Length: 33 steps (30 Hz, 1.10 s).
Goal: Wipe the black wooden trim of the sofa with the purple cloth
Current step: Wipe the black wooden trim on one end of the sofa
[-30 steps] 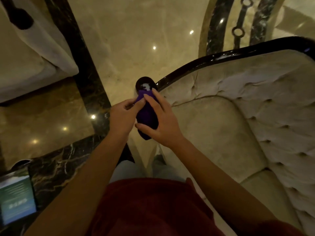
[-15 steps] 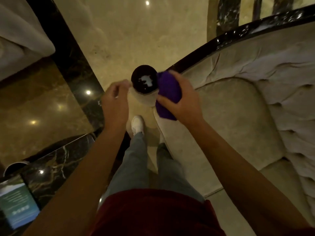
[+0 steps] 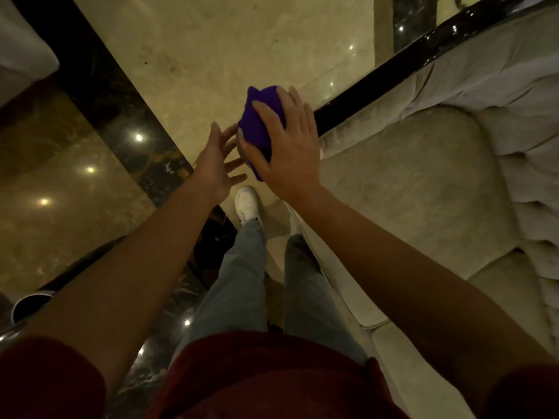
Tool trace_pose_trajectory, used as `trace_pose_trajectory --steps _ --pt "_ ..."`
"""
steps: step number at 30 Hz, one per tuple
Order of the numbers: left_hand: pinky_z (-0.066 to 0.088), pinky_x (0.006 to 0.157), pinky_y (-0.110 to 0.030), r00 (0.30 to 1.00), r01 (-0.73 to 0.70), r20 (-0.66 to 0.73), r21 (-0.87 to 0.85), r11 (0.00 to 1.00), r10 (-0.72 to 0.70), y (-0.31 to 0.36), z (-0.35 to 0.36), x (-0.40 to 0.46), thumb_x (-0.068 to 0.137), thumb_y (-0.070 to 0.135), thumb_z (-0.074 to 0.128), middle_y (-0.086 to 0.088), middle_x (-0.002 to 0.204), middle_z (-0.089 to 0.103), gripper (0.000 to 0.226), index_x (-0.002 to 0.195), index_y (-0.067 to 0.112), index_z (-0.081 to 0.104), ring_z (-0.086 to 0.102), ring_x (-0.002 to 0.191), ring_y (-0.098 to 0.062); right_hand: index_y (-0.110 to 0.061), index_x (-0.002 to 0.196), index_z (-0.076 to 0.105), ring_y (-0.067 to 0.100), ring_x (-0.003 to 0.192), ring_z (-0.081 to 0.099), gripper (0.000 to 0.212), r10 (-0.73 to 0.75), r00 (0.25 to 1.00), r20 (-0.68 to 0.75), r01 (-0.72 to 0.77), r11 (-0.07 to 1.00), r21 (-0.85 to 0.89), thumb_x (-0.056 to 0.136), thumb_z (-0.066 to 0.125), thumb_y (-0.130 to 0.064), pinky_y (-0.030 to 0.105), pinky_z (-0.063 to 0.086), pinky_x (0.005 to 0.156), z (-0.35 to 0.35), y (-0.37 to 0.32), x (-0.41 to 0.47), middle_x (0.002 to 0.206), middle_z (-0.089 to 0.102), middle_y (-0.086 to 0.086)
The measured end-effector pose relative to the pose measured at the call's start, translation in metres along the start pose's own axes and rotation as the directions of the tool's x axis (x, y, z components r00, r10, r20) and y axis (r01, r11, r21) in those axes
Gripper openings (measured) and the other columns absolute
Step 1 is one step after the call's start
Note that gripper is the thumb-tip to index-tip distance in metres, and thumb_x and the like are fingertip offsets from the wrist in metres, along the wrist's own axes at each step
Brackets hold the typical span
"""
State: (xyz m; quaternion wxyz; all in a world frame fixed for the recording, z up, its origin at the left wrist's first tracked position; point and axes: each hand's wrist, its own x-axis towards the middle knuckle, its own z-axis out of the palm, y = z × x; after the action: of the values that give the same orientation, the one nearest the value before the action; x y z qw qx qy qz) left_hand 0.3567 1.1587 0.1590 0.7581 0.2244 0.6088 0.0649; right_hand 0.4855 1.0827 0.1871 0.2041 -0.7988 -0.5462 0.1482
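The purple cloth [image 3: 261, 122] is draped over the round black knob at the end of the sofa's arm, which it hides. My right hand [image 3: 287, 146] lies flat on the cloth and presses it down, fingers spread over it. My left hand [image 3: 216, 163] hovers just left of the knob with its fingers apart, holding nothing. The glossy black wooden trim [image 3: 393, 77] runs from under the cloth up to the top right along the edge of the cream tufted sofa [image 3: 423, 182].
Polished beige marble floor [image 3: 211, 49] with a dark marble band [image 3: 99, 86] lies to the left. A pale seat corner [image 3: 21, 52] shows at top left. My legs and a white shoe [image 3: 247, 204] stand by the sofa's front. A dark marble table edge [image 3: 163, 328] is at bottom left.
My right hand has carried the cloth from the right side of the knob onto its top, covering it. My left hand has let go and opened beside it.
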Motion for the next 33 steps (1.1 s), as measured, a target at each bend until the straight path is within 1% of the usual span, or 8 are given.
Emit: trace_pose_trajectory --steps 3,6,9,13,17,23,27,33 --pt "0.037 0.114 -0.057 1.000 0.013 0.016 0.005 1.000 -0.013 -0.002 -0.003 0.004 0.103 0.068 0.024 0.010 0.145 0.058 0.060 0.142 0.036 0.056 0.055 0.128 -0.023 -0.017 0.144 0.061 0.049 0.151 0.033 0.061 -0.024 1.000 0.016 0.025 0.997 -0.069 0.098 0.060 -0.057 0.063 0.023 0.124 0.007 -0.003 0.005 0.158 0.042 0.028" --pt "0.038 0.112 -0.053 1.000 0.004 -0.015 0.030 1.000 -0.003 -0.006 0.005 0.008 0.101 0.070 0.026 0.014 0.147 0.054 0.061 0.145 0.037 0.052 0.052 0.129 -0.021 -0.018 0.139 0.064 0.050 0.148 0.038 0.055 -0.144 0.989 0.033 0.148 0.971 -0.186 0.099 0.058 -0.055 0.065 0.025 0.123 0.007 0.003 0.017 0.155 0.047 0.028" --pt "0.039 0.104 -0.046 0.995 -0.015 -0.100 0.098 0.995 0.025 -0.009 0.020 0.006 0.098 0.073 0.032 0.016 0.132 0.058 0.063 0.144 0.035 0.052 0.053 0.129 -0.017 -0.020 0.136 0.065 0.046 0.146 0.043 0.049 -0.234 0.969 0.084 0.249 0.927 -0.280 0.102 0.054 -0.053 0.066 0.024 0.123 -0.003 0.017 0.026 0.152 0.052 0.025" --pt "0.037 0.111 -0.045 0.984 -0.004 -0.176 0.083 0.997 0.019 -0.010 0.035 0.000 0.099 0.070 0.036 0.005 0.156 0.047 0.068 0.153 0.028 0.043 0.047 0.138 -0.019 -0.016 0.130 0.061 0.044 0.141 0.049 0.049 -0.254 0.946 0.200 0.318 0.841 -0.437 0.104 0.044 -0.054 0.069 0.019 0.123 -0.047 0.057 0.046 0.142 0.059 0.025" --pt "0.035 0.117 -0.041 0.977 -0.013 -0.212 0.043 0.999 0.022 -0.009 0.046 0.001 0.104 0.062 0.033 -0.001 0.160 0.043 0.066 0.156 0.022 0.039 0.043 0.143 -0.021 -0.013 0.124 0.061 0.043 0.134 0.053 0.053 -0.262 0.941 0.215 0.338 0.772 -0.538 0.104 0.040 -0.058 0.068 0.017 0.125 -0.086 0.093 0.066 0.132 0.062 0.024" --pt "0.039 0.115 -0.049 0.983 -0.013 -0.185 0.002 1.000 0.013 -0.014 0.044 -0.003 0.102 0.066 0.036 0.003 0.155 0.048 0.064 0.152 0.027 0.045 0.047 0.139 -0.019 -0.011 0.133 0.063 0.040 0.134 0.053 0.058 -0.162 0.974 0.155 0.210 0.903 -0.375 0.104 0.042 -0.057 0.052 0.033 0.120 -0.052 0.056 0.045 0.139 0.060 0.022" --pt "0.043 0.111 -0.051 0.986 -0.025 -0.166 -0.038 0.999 0.018 -0.017 0.029 0.000 0.103 0.060 0.039 0.007 0.155 0.049 0.054 0.149 0.034 0.047 0.049 0.137 -0.021 -0.017 0.142 0.061 0.040 0.144 0.045 0.056 0.002 1.000 -0.005 -0.003 0.984 -0.181 0.102 0.047 -0.052 0.050 0.030 0.122 -0.006 0.010 0.033 0.152 0.052 0.021" --pt "0.042 0.113 -0.054 0.988 0.000 -0.156 -0.047 0.999 -0.007 -0.020 0.021 0.002 0.107 0.053 0.036 0.009 0.154 0.050 0.048 0.149 0.034 0.049 0.050 0.136 -0.023 -0.027 0.149 0.056 0.045 0.152 0.032 0.052 -0.147 0.989 -0.018 0.141 0.973 -0.185 0.102 0.051 -0.048 0.058 0.025 0.123 0.004 0.013 0.031 0.163 0.039 0.022"
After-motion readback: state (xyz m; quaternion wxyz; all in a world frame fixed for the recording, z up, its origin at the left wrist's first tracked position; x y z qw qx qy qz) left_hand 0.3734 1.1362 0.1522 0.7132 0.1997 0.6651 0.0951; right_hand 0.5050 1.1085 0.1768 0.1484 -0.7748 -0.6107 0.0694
